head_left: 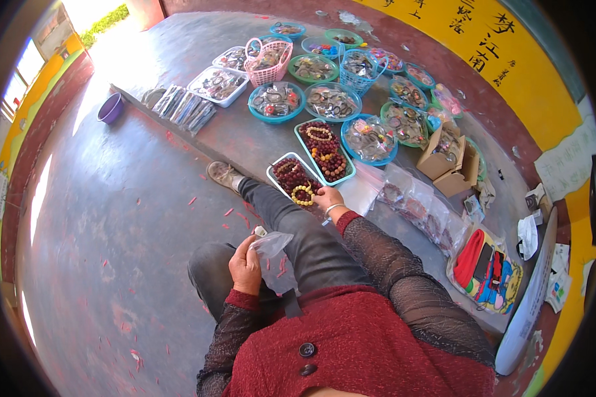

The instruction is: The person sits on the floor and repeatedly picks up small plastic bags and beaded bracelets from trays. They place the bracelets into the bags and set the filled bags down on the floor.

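Observation:
My left hand [246, 267] is closed on a small clear plastic bag [272, 245], held above my bent knee. A small white thing [259, 231] shows at its fingertips, too small to name. My right hand [328, 198] reaches out to the near tray [271, 173], its fingers pinched at the edge of a yellow bead bracelet [302, 194]. Dark red bead bracelets [289, 175] lie heaped beneath it. Beside it a green-rimmed tray [302, 135] contains more dark red bracelets and a few pale and orange ones.
Round plastic baskets [277, 118] of small bagged items crowd the raised floor ahead. A pink handled basket [266, 76] and cardboard boxes [437, 168] stand among them. Bagged bracelets [414, 206] lie at right. A purple basin [110, 108] sits far left, beyond a low step [172, 127].

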